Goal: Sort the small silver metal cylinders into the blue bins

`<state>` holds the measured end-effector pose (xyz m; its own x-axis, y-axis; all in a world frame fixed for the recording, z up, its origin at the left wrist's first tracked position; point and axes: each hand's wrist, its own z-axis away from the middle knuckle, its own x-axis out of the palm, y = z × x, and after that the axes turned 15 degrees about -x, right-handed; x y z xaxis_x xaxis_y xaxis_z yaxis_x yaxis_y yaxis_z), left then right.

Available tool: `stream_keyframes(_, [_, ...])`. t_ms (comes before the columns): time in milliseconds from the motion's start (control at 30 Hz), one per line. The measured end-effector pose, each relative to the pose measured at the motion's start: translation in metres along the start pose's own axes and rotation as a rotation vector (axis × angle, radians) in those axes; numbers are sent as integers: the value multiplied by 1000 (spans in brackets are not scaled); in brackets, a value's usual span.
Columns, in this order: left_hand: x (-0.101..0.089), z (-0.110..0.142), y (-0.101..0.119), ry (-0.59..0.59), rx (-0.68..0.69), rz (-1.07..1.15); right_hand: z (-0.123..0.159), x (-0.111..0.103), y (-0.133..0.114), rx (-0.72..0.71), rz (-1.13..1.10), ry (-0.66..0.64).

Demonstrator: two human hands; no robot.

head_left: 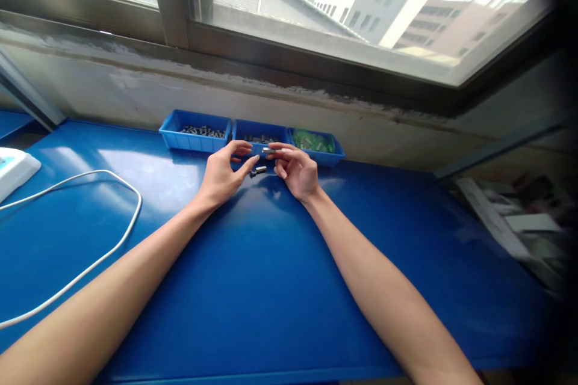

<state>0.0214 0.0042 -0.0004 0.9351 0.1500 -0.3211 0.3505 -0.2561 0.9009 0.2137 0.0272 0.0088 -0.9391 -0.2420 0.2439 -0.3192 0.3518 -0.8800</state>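
Note:
My right hand (297,171) pinches a small silvery metal pin (271,150) between thumb and fingers, lying level in front of the bins. Facing it, my left hand (226,173) is open, its thumb and curled fingers apart with a gap between them. Just below the left thumb tip is a small metal piece (258,171) with a dark end, apparently on the blue tabletop (253,289). Behind the hands stand a left blue bin (194,141) of small metal parts, a middle blue bin (257,147) of dark parts, partly hidden by my fingers, and a right blue bin (332,158).
A green plastic bag (311,139) with small parts fills the right bin. On the left, a white cable (130,228) loops over the table near a white device (15,171). A wall and window frame (271,63) bound the back. Blurred items (528,222) sit beyond the right edge.

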Motion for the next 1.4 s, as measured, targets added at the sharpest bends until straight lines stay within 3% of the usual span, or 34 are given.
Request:
stream_keyframes(100, [2,1,-2,-44,135,-212,0,-3,-2,-3,-53,80])
stream_keyframes(267, [6,7,-6,-285,343,-539,0,-3,-5,18,-65,74])
stream_keyframes(533, [6,6,-6,-376,407,-530,0,-5,-2,30,-100,50])
stream_keyframes(833, [4,8,-2,-248,371,-608,-1,-6,-2,32,-139,54])
stream_keyframes(967, [5,6,-4,-224,439,-524,-1,-5,-1,32,-112,42])
stream_keyframes(1067, [5,6,-2,-119,375,-314,0,-2,1,22,-47,21])
stream_keyframes(1200, [1,4,-1,13,157,-21,0,1,6,15,70,-84])
stream_keyframes(1400, [-2,-1,-6,2,-69,182,1,2,9,-25,184,-196])
